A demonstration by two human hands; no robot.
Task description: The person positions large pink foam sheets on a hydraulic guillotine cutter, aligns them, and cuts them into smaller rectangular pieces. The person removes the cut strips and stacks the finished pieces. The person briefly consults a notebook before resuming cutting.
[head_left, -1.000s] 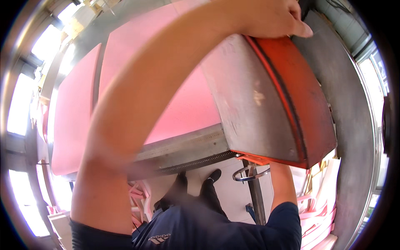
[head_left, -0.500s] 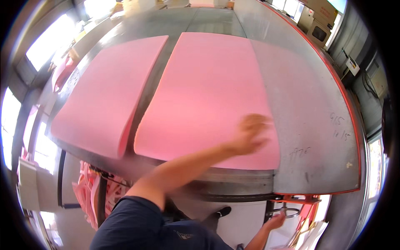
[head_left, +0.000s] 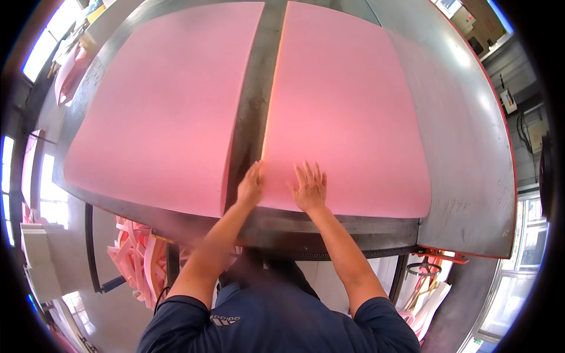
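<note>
Two big pink foam slabs lie side by side on a grey metal table (head_left: 471, 176). The right slab (head_left: 347, 112) has both my hands at its near end. My left hand (head_left: 251, 185) rests on that slab's near left edge, next to the dark gap (head_left: 250, 112) between the slabs. My right hand (head_left: 308, 187) lies flat on the slab's top with fingers spread. The left slab (head_left: 159, 106) is untouched.
Pink foam offcuts (head_left: 138, 259) pile on the floor under the table at the left. More scraps sit at the lower right (head_left: 432, 297). The table has a red rim (head_left: 512, 194) on its right side. Windows line both sides of the room.
The view swung down from the table's edge to its top. My right hand slid back to the slab's near end, and my left hand came up onto the slab's left edge.
</note>
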